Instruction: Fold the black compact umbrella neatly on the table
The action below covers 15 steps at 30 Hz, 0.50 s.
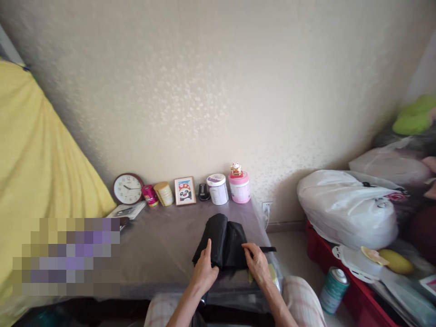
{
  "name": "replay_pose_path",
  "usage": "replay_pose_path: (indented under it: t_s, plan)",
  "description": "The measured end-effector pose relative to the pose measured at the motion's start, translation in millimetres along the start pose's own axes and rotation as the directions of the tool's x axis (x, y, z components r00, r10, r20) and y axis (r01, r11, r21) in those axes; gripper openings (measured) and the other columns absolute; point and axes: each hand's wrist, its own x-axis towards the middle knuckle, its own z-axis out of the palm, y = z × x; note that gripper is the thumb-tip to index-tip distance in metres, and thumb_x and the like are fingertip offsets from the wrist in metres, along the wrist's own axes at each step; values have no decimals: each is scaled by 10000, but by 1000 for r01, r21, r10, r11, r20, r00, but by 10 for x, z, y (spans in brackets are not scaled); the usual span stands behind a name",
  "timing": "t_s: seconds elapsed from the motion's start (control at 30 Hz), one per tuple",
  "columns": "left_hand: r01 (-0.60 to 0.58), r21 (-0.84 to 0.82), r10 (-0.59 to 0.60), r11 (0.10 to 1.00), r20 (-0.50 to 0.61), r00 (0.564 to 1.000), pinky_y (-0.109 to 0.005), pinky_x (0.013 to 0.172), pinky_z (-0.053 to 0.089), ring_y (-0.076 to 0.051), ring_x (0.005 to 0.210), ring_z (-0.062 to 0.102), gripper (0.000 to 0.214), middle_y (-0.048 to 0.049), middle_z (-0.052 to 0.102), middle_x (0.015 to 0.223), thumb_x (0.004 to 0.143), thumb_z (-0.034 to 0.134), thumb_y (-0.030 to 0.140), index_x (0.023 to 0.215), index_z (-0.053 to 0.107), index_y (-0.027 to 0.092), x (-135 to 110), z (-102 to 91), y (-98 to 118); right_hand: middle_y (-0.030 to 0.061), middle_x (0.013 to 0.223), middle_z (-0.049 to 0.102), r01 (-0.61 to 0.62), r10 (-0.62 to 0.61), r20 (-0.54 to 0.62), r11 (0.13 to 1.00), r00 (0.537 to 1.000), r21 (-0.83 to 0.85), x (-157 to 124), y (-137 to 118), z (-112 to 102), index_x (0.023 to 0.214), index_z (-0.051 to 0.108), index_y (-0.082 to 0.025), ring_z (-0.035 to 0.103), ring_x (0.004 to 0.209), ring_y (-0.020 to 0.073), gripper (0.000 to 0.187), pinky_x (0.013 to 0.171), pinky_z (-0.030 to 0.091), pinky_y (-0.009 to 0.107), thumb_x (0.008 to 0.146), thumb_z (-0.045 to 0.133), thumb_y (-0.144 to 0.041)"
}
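A black folded umbrella [223,238] lies on a grey cloth-covered table [160,245]. My left hand [205,268] rests on its near left part, fingers wrapped over the rolled fabric. My right hand [257,263] is at its right side, fingers pinched on the black strap [267,249] that sticks out to the right. Something yellow-green shows just beneath my right hand.
Along the wall stand a round clock [128,188], two small tins [157,194], a framed panda picture [185,190], a white tub [218,188] and a pink tub [239,186]. White bags [347,206] and a red box [354,290] crowd the right; a yellow cloth [37,168] hangs left.
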Motion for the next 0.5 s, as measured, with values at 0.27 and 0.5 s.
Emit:
replay_pose_path:
  t_s: [0.27,0.5]
  plan:
    - [22,-326,-1,945,66,998,-170,336,359,-16,348,471,889,-169,453,1330,709,467,109,1443,1,294,-151,-569,344,68,757,684,-398,45,695,846,718,356,-504,-477,440,820,689,-158,657,672,192,303,590,490,274,740,614,-440]
    - [29,-525,43,851,125,991,-161,378,397,-106,384,532,864,50,588,532,704,461,137,1447,31,237,-418,-981,678,48,870,645,-704,17,741,328,671,630,-430,-703,1298,935,619,-145,626,750,154,277,676,503,303,808,626,-391]
